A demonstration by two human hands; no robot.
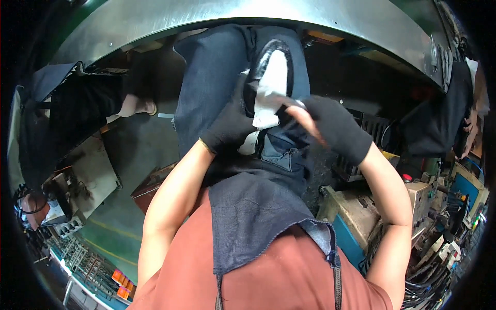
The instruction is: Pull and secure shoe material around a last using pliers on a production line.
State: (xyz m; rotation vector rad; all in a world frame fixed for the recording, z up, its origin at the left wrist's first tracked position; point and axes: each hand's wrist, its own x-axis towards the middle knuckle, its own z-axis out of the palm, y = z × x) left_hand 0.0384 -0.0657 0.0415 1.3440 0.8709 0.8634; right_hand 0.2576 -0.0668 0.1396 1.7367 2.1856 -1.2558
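A black shoe (291,72) with a white underside (275,77) lies sole up across my lap, its toe pointing away from me. My left hand (230,126), in a black glove, is closed around the near left side of the shoe and steadies it on my thighs. Also gloved in black, my right hand (336,126) is closed on a hand tool (305,119) to the right of the shoe. Motion smears the tool: its grey end reaches over the white surface, and its exact kind does not show. A white piece (250,143) shows below my left hand.
A metal bench edge (248,14) curves across the far side, beyond my knees. At right stand a worn machine (356,212) and cables (418,281). Another person's foot (137,106) is at left, near a reddish-brown box (147,188).
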